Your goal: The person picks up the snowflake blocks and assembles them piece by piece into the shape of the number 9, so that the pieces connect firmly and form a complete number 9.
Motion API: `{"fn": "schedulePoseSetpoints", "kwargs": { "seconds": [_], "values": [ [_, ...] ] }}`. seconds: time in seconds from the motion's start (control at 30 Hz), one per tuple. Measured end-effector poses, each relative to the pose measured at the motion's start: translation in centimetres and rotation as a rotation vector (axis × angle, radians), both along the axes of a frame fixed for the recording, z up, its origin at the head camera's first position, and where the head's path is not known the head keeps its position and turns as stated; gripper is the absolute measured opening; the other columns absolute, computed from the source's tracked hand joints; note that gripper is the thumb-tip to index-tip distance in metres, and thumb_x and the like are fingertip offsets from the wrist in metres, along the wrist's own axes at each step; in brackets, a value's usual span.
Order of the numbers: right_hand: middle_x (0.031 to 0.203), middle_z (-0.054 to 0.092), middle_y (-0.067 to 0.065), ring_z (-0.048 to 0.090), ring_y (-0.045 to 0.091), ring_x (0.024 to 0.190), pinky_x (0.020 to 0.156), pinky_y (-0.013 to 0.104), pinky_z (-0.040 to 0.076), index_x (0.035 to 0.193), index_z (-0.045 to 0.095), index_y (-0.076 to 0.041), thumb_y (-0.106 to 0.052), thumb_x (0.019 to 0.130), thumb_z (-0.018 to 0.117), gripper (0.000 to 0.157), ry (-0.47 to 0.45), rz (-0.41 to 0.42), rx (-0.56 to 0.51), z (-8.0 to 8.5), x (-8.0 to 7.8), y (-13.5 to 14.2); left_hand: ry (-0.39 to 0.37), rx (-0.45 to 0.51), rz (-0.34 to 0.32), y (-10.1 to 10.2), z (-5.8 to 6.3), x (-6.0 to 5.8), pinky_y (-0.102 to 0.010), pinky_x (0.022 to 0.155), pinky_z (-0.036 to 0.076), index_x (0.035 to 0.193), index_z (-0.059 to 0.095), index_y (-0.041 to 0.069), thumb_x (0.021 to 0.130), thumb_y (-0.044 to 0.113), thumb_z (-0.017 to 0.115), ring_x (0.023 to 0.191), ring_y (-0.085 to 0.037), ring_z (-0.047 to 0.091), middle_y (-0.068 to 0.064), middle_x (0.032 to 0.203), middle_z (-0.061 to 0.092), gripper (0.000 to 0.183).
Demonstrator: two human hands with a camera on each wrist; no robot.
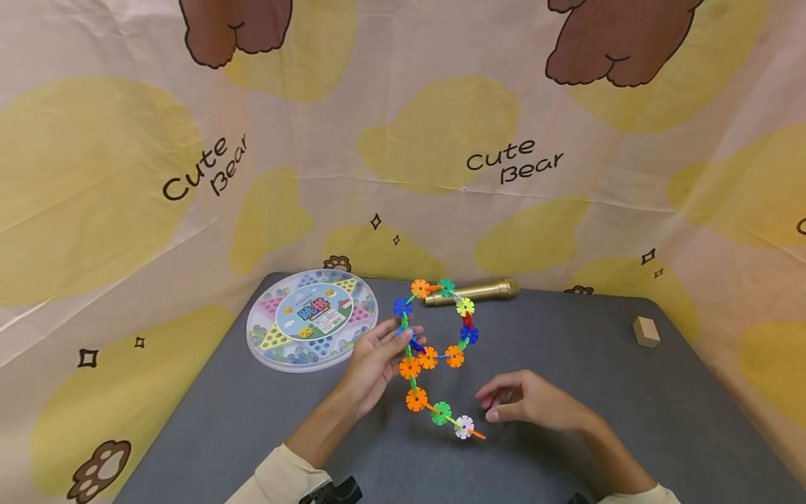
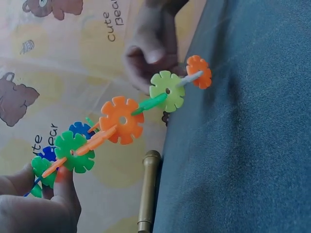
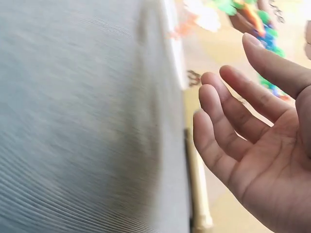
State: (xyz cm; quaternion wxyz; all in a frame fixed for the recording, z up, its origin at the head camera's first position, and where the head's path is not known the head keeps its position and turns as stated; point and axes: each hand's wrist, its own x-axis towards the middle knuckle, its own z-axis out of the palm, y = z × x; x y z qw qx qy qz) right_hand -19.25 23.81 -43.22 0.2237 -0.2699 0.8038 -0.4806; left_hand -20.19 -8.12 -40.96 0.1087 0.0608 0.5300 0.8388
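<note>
A chain of interlocking notched plastic discs [image 1: 416, 400], in orange, green, blue, white and other colours, is held up over the table. Its upper part bends round into a loop, and a tail hangs down and to the right. My left hand [image 1: 370, 364] pinches the chain at the loop's left side; in the left wrist view its thumb and fingers [image 2: 64, 187] press around a green disc. To the right of the tail's end, my right hand [image 1: 535, 402] is held with fingers loosely bent and nothing in its grasp. The right wrist view shows its bare palm [image 3: 272, 170].
A round Chinese checkers set [image 1: 271, 353] with a clear cover lies at the back left of the grey table [image 1: 567, 343]. Behind the loop lies a gold microphone [image 1: 491, 290]. One wooden block [image 1: 646, 332] sits at the right; a printed cloth [image 1: 428, 140] hangs behind.
</note>
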Motion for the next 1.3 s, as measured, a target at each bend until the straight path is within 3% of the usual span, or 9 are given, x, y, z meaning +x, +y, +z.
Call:
{"fn": "schedulePoseSetpoints", "kwargs": {
  "seconds": [0.23, 0.37, 0.5, 0.67, 0.8, 1.0, 1.3],
  "values": [
    [0.105, 0.076, 0.005, 0.069, 0.020, 0.093, 0.080, 0.031, 0.060, 0.118, 0.078, -0.017, -0.022, 0.098, 0.078, 0.021, 0.233, -0.200, -0.018, 2.9, -1.1, 0.8, -0.023, 0.007, -0.021, 0.1, -0.3, 0.0, -0.033, 0.101, 0.058, 0.154, 0.048, 0.000, 0.109, 0.013, 0.061, 0.117, -0.020, 0.073, -0.011, 0.130, 0.073, 0.048],
    [0.102, 0.074, 0.001, 0.070, 0.020, 0.091, 0.078, 0.031, 0.061, 0.119, 0.077, -0.016, -0.018, 0.096, 0.081, 0.024, 0.361, -0.270, -0.071, 4.5, -2.1, 0.0, -0.032, 0.030, -0.042, 0.3, -0.6, 0.1, -0.035, 0.104, 0.056, 0.153, 0.049, 0.000, 0.109, 0.013, 0.060, 0.116, -0.019, 0.073, -0.009, 0.129, 0.073, 0.047],
    [0.113, 0.075, 0.000, 0.067, 0.020, 0.095, 0.079, 0.029, 0.060, 0.125, 0.075, -0.013, -0.018, 0.094, 0.083, 0.032, 0.465, -0.311, -0.077, 5.4, -3.3, -1.2, -0.041, 0.033, -0.054, 0.5, -0.8, 0.2, -0.033, 0.103, 0.057, 0.153, 0.049, -0.001, 0.109, 0.013, 0.060, 0.114, -0.018, 0.074, -0.009, 0.128, 0.073, 0.047],
    [0.133, 0.069, -0.002, 0.060, 0.019, 0.107, 0.089, 0.032, 0.054, 0.133, 0.072, -0.020, -0.023, 0.092, 0.086, 0.044, 0.555, -0.334, -0.030, 6.0, -4.8, -2.8, -0.048, 0.026, -0.070, 0.7, -1.1, 0.2, -0.035, 0.101, 0.058, 0.153, 0.049, -0.003, 0.108, 0.014, 0.062, 0.115, -0.019, 0.074, -0.009, 0.128, 0.074, 0.050],
    [0.141, 0.064, 0.000, 0.057, 0.023, 0.119, 0.099, 0.042, 0.050, 0.140, 0.069, -0.018, -0.026, 0.090, 0.088, 0.054, 0.590, -0.312, 0.002, 6.1, -6.2, -4.0, -0.048, 0.019, -0.080, 0.8, -1.3, 0.2, -0.037, 0.103, 0.057, 0.153, 0.048, -0.004, 0.108, 0.017, 0.063, 0.116, -0.019, 0.073, -0.011, 0.130, 0.074, 0.052],
    [0.142, 0.065, 0.009, 0.061, 0.029, 0.124, 0.104, 0.056, 0.049, 0.143, 0.066, -0.011, -0.021, 0.090, 0.087, 0.058, 0.529, -0.220, -0.012, 6.1, -7.7, -5.3, -0.077, 0.016, -0.105, 1.1, -1.3, 0.4, -0.034, 0.100, 0.058, 0.154, 0.048, -0.003, 0.108, 0.016, 0.063, 0.115, -0.016, 0.074, -0.012, 0.131, 0.073, 0.052],
    [0.124, 0.072, 0.007, 0.068, 0.029, 0.109, 0.097, 0.048, 0.056, 0.136, 0.071, -0.007, -0.014, 0.092, 0.085, 0.047, 0.490, -0.161, 0.006, 5.7, -8.5, -6.4, -0.090, 0.014, -0.142, 1.7, -1.5, 0.7, -0.029, 0.096, 0.059, 0.155, 0.045, -0.005, 0.108, 0.016, 0.063, 0.112, -0.014, 0.074, -0.017, 0.135, 0.071, 0.055]
  ]
}}
